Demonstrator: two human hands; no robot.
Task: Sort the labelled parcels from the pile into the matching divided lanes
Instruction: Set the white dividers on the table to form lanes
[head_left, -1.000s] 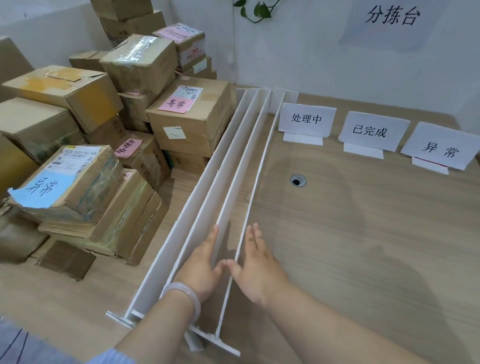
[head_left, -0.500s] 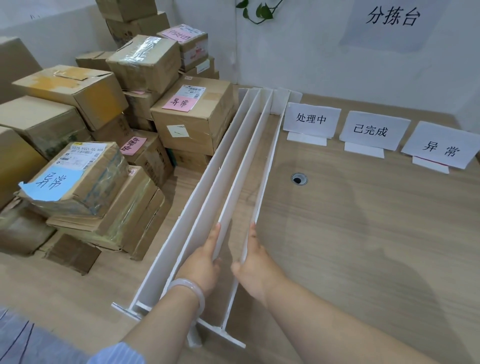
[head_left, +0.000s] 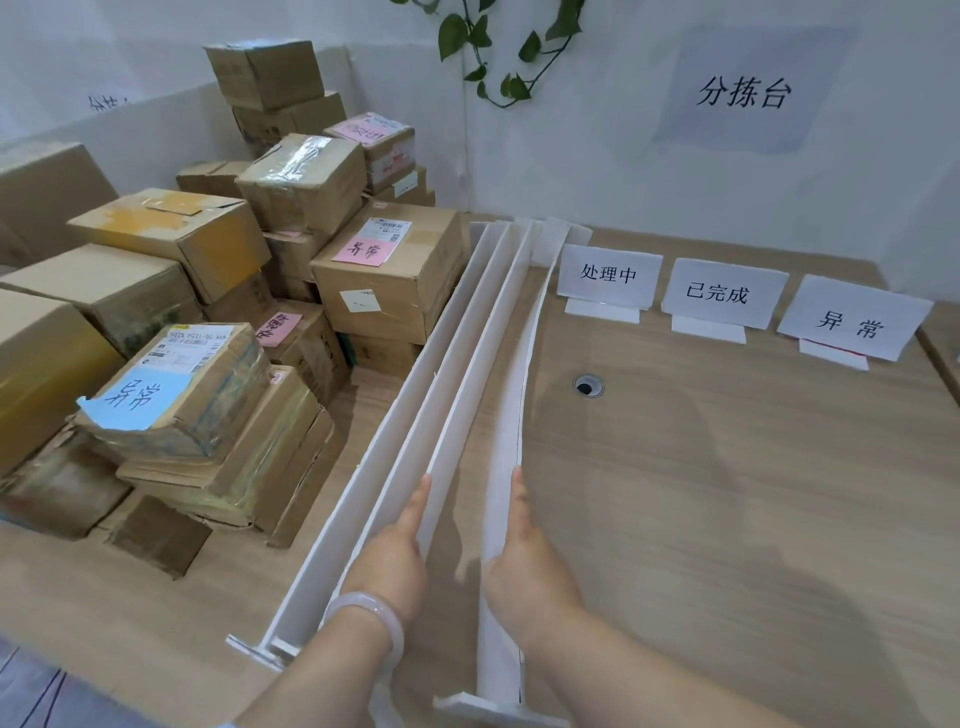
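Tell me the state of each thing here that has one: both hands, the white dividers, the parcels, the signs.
Left hand, flat, fingers straight against a middle divider.
Right hand, flat, pressing the rightmost divider.
Rightmost divider, on edge, bowed rightward.
Parcels, piled at left, none sorted yet.
Signs, three, standing upright.

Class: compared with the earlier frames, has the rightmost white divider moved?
Yes. The right hand has pushed the rightmost divider rightward, nearer the cable hole in the table and farther from the neighbouring divider.

Matt white foam-board dividers, tape-glossed cardboard parcels, wood-grain table.
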